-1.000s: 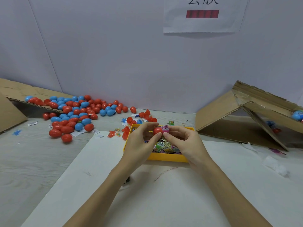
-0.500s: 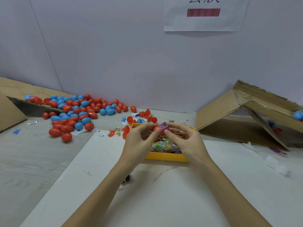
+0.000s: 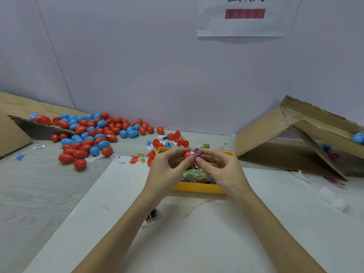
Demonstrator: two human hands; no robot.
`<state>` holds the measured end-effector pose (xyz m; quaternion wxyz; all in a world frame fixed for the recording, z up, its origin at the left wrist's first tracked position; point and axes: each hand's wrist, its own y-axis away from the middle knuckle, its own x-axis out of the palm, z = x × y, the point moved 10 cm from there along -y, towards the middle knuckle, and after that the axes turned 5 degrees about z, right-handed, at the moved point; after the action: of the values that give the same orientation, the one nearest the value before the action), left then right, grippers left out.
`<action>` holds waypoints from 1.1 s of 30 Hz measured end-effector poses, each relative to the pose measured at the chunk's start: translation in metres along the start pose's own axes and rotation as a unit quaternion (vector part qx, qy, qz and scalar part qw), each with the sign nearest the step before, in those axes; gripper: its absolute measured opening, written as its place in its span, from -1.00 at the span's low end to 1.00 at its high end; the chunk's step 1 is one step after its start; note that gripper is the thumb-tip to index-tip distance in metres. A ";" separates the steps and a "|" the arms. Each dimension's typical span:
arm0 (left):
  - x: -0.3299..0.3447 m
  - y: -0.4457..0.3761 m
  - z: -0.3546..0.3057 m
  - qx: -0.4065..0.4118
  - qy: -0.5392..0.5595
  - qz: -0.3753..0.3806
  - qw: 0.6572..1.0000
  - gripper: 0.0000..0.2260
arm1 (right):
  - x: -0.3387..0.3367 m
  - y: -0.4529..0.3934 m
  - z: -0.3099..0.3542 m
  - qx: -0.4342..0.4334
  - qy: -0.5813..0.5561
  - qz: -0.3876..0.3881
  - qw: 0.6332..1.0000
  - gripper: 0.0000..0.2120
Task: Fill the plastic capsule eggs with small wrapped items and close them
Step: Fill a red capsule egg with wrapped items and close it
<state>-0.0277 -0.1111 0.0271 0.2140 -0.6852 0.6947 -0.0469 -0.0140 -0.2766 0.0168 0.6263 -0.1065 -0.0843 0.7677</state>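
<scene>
My left hand pinches a red egg half above the yellow tray. My right hand pinches a small pink wrapped item and holds it against the egg half's opening. Both hands meet over the tray, which holds several colourful wrapped items. Loose red egg halves lie just behind the tray.
A big pile of closed red and blue eggs lies at the left, partly on a cardboard flap. A tilted cardboard box with some eggs stands at the right. A white sheet covers the near table. Paper scraps lie at right.
The pink wrapped item has shifted slightly up against the red egg half, and both hands rose a little over the tray.
</scene>
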 end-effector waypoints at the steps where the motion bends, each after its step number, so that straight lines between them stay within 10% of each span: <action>1: 0.001 0.001 -0.002 0.007 -0.005 0.007 1.000 -0.67 | -0.001 0.000 -0.001 0.004 0.000 -0.004 1.000 -0.77; 18: 0.017 0.014 -0.042 0.167 -0.244 0.018 0.955 -0.39 | 0.004 0.004 0.002 0.070 -0.037 0.029 0.996 -0.75; 33: 0.024 0.018 -0.041 0.150 -0.041 0.017 0.988 -0.67 | 0.033 0.013 0.003 0.169 -0.319 0.079 0.929 -0.60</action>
<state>-0.0590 -0.1432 0.0519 0.3437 -0.6347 0.6818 -0.1188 -0.0330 -0.2472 0.0142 0.5127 0.2449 -0.1398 0.8109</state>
